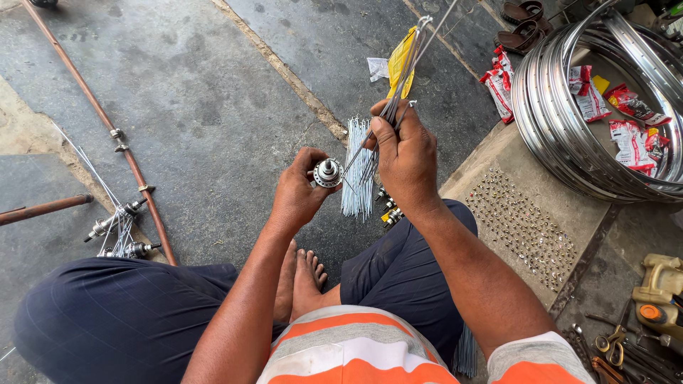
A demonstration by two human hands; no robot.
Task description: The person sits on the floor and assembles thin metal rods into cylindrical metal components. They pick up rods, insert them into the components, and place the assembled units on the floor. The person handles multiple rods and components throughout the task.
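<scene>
A small, dense metal wheel hub is being gripped at its flange by the closed left hand; thin, springy steel spokes are being pinched mid-length by the right hand.

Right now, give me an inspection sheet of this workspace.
Surface: grey concrete floor, stained, with a seam.
Job's things: hub in left hand; bundle of spokes in right hand; more spokes lying on the floor.
Clutter: nipples spread on a slab; stacked rims; red packets; spoked hubs; scissors.
Grippers: left hand grips the hub; right hand pinches the spokes.
Cables: nothing seen.
Surroundings: copper pipe; sandals.
</scene>
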